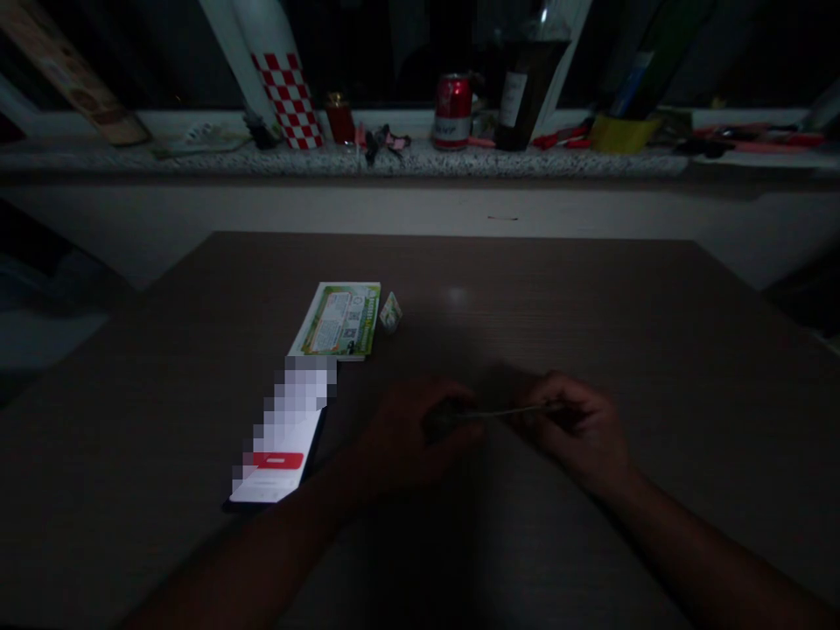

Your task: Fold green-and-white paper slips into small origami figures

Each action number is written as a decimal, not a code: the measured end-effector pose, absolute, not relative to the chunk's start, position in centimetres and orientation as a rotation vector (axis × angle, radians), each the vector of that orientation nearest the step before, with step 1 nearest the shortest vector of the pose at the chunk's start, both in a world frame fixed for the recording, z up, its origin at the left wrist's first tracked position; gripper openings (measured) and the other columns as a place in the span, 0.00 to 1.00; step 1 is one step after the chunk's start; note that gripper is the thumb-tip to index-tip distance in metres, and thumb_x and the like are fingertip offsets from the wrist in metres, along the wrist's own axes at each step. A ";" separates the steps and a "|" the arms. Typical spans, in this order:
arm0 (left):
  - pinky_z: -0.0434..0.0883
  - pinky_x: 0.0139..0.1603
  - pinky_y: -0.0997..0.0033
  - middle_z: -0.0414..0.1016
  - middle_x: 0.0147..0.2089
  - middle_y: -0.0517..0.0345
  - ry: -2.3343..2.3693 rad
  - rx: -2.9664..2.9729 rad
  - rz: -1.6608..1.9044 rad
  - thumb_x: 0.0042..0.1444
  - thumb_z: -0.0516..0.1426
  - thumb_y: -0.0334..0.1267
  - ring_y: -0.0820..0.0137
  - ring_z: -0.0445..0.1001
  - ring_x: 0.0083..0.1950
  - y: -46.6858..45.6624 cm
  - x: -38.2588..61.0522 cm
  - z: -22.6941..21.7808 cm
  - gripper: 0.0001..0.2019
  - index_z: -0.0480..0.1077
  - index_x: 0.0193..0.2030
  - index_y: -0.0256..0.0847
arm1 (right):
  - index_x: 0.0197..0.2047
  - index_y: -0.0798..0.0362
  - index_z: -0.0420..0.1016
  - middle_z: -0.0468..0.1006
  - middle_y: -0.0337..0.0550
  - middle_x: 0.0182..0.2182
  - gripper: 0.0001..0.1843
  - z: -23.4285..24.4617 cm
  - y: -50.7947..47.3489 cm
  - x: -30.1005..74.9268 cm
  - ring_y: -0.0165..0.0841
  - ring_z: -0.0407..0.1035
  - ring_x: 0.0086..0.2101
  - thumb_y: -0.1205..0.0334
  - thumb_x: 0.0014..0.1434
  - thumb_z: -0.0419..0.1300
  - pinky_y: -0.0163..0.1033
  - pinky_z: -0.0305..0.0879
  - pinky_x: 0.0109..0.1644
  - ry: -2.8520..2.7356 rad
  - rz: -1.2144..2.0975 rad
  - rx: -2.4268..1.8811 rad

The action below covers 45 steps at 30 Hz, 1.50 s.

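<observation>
On the table, a phone lies left of the left hand, a packet behind it.

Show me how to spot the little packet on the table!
Start at the brown table. Left of middle lies a lit phone, with a flat green-and-white box beyond it. The little packet sits just right of that box, far smaller.

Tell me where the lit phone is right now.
In the head view the phone lies screen-up on the table, left of centre. It is just outside the left hand, with the green-and-white packet at its far end.
</observation>
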<state>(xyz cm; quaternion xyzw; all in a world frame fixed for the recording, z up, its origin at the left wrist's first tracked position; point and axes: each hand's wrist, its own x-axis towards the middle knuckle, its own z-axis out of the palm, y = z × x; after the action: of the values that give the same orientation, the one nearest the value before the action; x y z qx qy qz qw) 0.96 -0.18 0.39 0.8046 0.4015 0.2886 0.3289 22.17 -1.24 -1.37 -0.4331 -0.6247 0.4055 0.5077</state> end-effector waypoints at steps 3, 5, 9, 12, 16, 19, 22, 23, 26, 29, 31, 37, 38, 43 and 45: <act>0.70 0.42 0.69 0.78 0.39 0.54 0.982 2.181 0.923 0.58 0.58 0.34 0.69 0.75 0.40 0.0 0.8 0.4 0.06 0.72 0.41 0.38 | 0.27 0.52 0.71 0.75 0.40 0.20 0.04 -1.3 -1.2 22.6 0.29 0.68 0.21 0.67 0.52 0.61 0.32 0.63 0.23 -1.536 0.952 -0.995; 0.71 0.41 0.70 0.77 0.37 0.54 0.945 2.252 1.014 0.58 0.57 0.32 0.70 0.75 0.39 0.0 0.7 0.4 0.04 0.73 0.39 0.37 | 0.28 0.52 0.71 0.76 0.41 0.23 0.04 -1.2 -1.2 22.8 0.31 0.71 0.24 0.70 0.52 0.60 0.34 0.66 0.26 -1.604 0.888 -0.994; 0.73 0.39 0.71 0.77 0.37 0.53 0.906 2.414 1.084 0.59 0.56 0.33 0.70 0.75 0.39 0.2 0.5 0.3 0.05 0.73 0.39 0.38 | 0.37 0.52 0.72 0.77 0.46 0.32 0.12 -0.7 -1.0 22.8 0.37 0.73 0.34 0.73 0.48 0.60 0.41 0.69 0.36 -1.794 0.656 -0.897; 0.73 0.40 0.70 0.77 0.37 0.53 0.886 2.539 1.070 0.59 0.56 0.33 0.70 0.75 0.39 0.2 0.5 0.1 0.05 0.73 0.39 0.39 | 0.38 0.51 0.72 0.75 0.46 0.32 0.13 -0.3 -0.9 22.6 0.37 0.71 0.33 0.73 0.47 0.60 0.42 0.69 0.35 -1.889 0.530 -0.805; 0.72 0.39 0.70 0.77 0.37 0.54 0.797 2.622 1.084 0.57 0.57 0.30 0.70 0.74 0.37 0.1 0.5 -0.2 0.03 0.72 0.38 0.38 | 0.34 0.51 0.71 0.74 0.43 0.27 0.09 -0.1 -0.9 22.2 0.34 0.69 0.29 0.73 0.49 0.59 0.41 0.68 0.33 -1.968 0.450 -0.714; 0.71 0.40 0.68 0.76 0.38 0.54 0.783 2.635 1.066 0.56 0.58 0.29 0.70 0.73 0.38 -0.2 0.7 -0.2 0.04 0.71 0.39 0.38 | 0.33 0.51 0.71 0.73 0.42 0.26 0.10 -0.2 -0.9 21.9 0.33 0.67 0.27 0.75 0.48 0.58 0.40 0.66 0.31 -2.007 0.411 -0.695; 0.70 0.41 0.68 0.76 0.38 0.54 0.773 2.646 1.044 0.56 0.58 0.28 0.69 0.72 0.39 -0.4 1.0 -0.1 0.04 0.70 0.39 0.38 | 0.32 0.51 0.69 0.72 0.41 0.26 0.10 -0.3 -0.9 21.8 0.33 0.67 0.27 0.75 0.47 0.59 0.40 0.65 0.31 -2.020 0.390 -0.674; 0.70 0.41 0.68 0.75 0.37 0.54 0.754 2.648 1.040 0.56 0.58 0.28 0.69 0.72 0.39 -0.5 1.2 -0.2 0.04 0.70 0.39 0.38 | 0.32 0.51 0.69 0.72 0.41 0.26 0.10 -0.4 -0.9 21.7 0.33 0.67 0.28 0.75 0.47 0.60 0.40 0.65 0.31 -2.026 0.388 -0.670; 0.70 0.41 0.68 0.75 0.38 0.55 0.690 2.630 1.042 0.57 0.57 0.29 0.70 0.72 0.39 -0.6 1.5 -0.5 0.05 0.69 0.40 0.38 | 0.34 0.51 0.69 0.72 0.41 0.28 0.10 -0.7 -1.0 21.7 0.32 0.67 0.29 0.73 0.48 0.61 0.41 0.66 0.32 -2.048 0.390 -0.651; 0.69 0.40 0.68 0.75 0.37 0.54 0.670 2.617 1.053 0.57 0.57 0.29 0.69 0.72 0.38 -0.5 1.7 -0.7 0.04 0.69 0.39 0.38 | 0.35 0.50 0.69 0.74 0.41 0.29 0.12 -0.9 -1.1 21.6 0.33 0.68 0.29 0.73 0.47 0.63 0.42 0.67 0.34 -2.054 0.392 -0.640; 0.69 0.39 0.68 0.75 0.36 0.55 0.665 2.627 1.047 0.56 0.57 0.29 0.70 0.71 0.37 -0.6 1.8 -0.6 0.04 0.69 0.38 0.38 | 0.35 0.50 0.69 0.74 0.40 0.28 0.12 -1.0 -1.1 21.5 0.33 0.68 0.29 0.73 0.47 0.63 0.41 0.67 0.34 -2.051 0.381 -0.649; 0.69 0.39 0.68 0.76 0.33 0.56 0.669 2.643 1.032 0.57 0.56 0.29 0.71 0.72 0.35 -0.4 1.8 0.2 0.02 0.69 0.34 0.38 | 0.31 0.51 0.69 0.73 0.39 0.24 0.09 -0.5 -1.0 21.4 0.33 0.68 0.27 0.73 0.47 0.61 0.40 0.66 0.32 -2.022 0.353 -0.647; 0.70 0.38 0.68 0.76 0.33 0.56 0.665 2.643 1.060 0.56 0.57 0.29 0.71 0.72 0.34 -0.3 1.7 0.3 0.02 0.69 0.34 0.39 | 0.31 0.51 0.69 0.72 0.39 0.24 0.09 -0.4 -1.0 21.6 0.32 0.68 0.26 0.73 0.47 0.60 0.40 0.66 0.31 -2.017 0.345 -0.649; 0.71 0.37 0.70 0.75 0.33 0.57 0.724 2.571 1.206 0.54 0.58 0.26 0.71 0.74 0.35 0.3 0.3 0.7 0.05 0.69 0.34 0.38 | 0.28 0.53 0.69 0.70 0.39 0.23 0.09 0.1 -0.6 23.4 0.31 0.66 0.24 0.76 0.45 0.59 0.38 0.64 0.28 -1.958 0.313 -0.755; 0.72 0.37 0.70 0.75 0.34 0.56 0.762 2.574 1.214 0.54 0.59 0.26 0.71 0.74 0.36 0.5 -0.1 0.8 0.05 0.69 0.34 0.38 | 0.29 0.53 0.69 0.70 0.39 0.24 0.09 0.4 -0.6 23.9 0.32 0.66 0.25 0.75 0.46 0.59 0.39 0.65 0.28 -1.932 0.314 -0.762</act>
<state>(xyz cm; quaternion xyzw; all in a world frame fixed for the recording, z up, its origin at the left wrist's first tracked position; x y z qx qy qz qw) -0.08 0.54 0.84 0.8695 0.2575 0.4100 0.0976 23.87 -0.59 0.36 -0.3147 -0.7981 0.1297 0.4972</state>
